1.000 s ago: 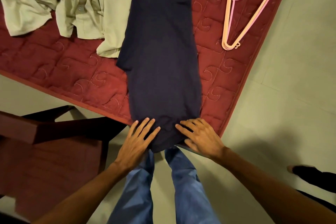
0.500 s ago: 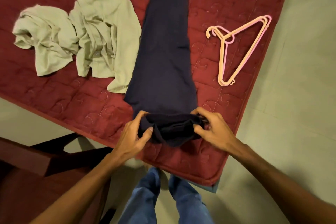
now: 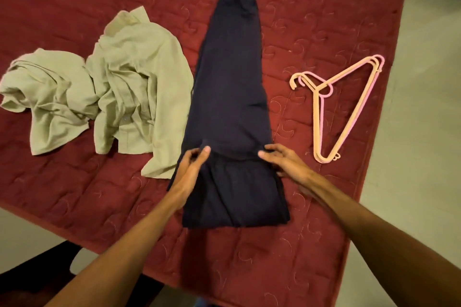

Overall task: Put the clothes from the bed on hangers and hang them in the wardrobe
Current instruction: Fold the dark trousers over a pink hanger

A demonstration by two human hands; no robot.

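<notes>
Your left hand (image 3: 192,169) and right hand (image 3: 284,162) are pinching the folded navy garment (image 3: 234,97) near the bed's (image 3: 74,194) front edge, and a loose pinch risks the fold slipping

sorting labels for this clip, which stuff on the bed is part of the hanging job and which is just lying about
Part of the job:
navy garment, folded over at its near end
left hand and right hand on that fold
crumpled beige clothes
stacked hangers

Just lying about:
red quilted bedcover
dark furniture by the bed
</notes>
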